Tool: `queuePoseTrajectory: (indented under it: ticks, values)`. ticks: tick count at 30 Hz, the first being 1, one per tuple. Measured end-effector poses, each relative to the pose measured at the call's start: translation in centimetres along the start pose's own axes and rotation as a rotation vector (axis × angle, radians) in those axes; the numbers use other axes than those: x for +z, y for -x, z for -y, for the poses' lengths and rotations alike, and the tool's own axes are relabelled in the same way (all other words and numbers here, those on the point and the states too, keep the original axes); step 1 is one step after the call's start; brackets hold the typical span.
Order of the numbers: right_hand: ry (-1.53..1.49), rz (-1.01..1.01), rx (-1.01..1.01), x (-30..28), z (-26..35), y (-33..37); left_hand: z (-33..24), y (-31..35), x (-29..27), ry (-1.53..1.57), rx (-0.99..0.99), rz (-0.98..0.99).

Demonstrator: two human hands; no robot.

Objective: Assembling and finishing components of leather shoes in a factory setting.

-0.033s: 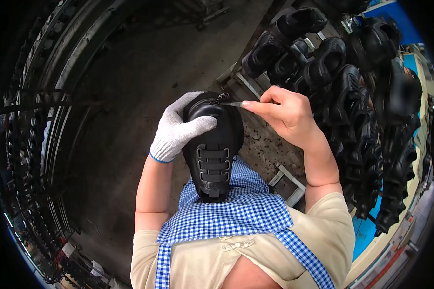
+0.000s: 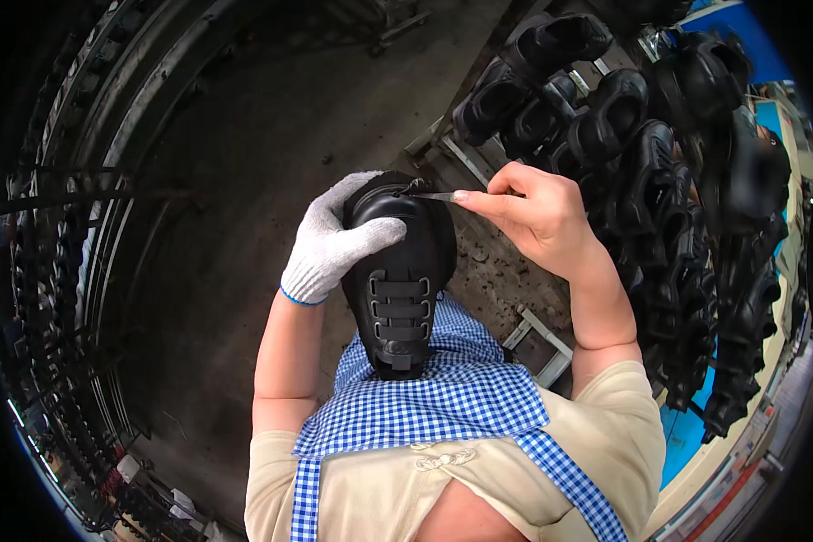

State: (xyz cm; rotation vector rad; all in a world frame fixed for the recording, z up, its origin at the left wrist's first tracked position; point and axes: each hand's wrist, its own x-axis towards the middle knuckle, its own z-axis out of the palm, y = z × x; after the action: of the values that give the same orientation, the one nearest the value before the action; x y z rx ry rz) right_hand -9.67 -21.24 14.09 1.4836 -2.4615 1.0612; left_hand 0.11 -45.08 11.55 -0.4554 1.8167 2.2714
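A black laced shoe (image 2: pixel 399 289) stands toe-up against my blue checked apron (image 2: pixel 443 397). My left hand (image 2: pixel 334 239), in a white knit glove, wraps over the shoe's toe and holds it. My bare right hand (image 2: pixel 537 217) pinches a thin metal blade tool (image 2: pixel 434 195), whose tip touches the upper edge of the toe near the sole line.
A rack of several black shoes (image 2: pixel 641 154) fills the right side, close to my right arm. Curved metal rails (image 2: pixel 90 226) run along the left. Dark concrete floor (image 2: pixel 244 181) lies below, with a small metal frame (image 2: pixel 537 339) near my right elbow.
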Motion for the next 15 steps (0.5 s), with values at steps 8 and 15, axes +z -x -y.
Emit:
queuePoseTrajectory:
  ticks: [8, 15]
  values:
    - [0.123, 0.032, -0.083, -1.5, 0.6, -1.1, -0.1, 0.1, 1.0, -0.058, -0.008, 0.021]
    - [0.225, 0.116, -0.096, -2.2, 0.9, -1.3, -0.9, 0.2, 1.5, -0.108, -0.025, 0.035]
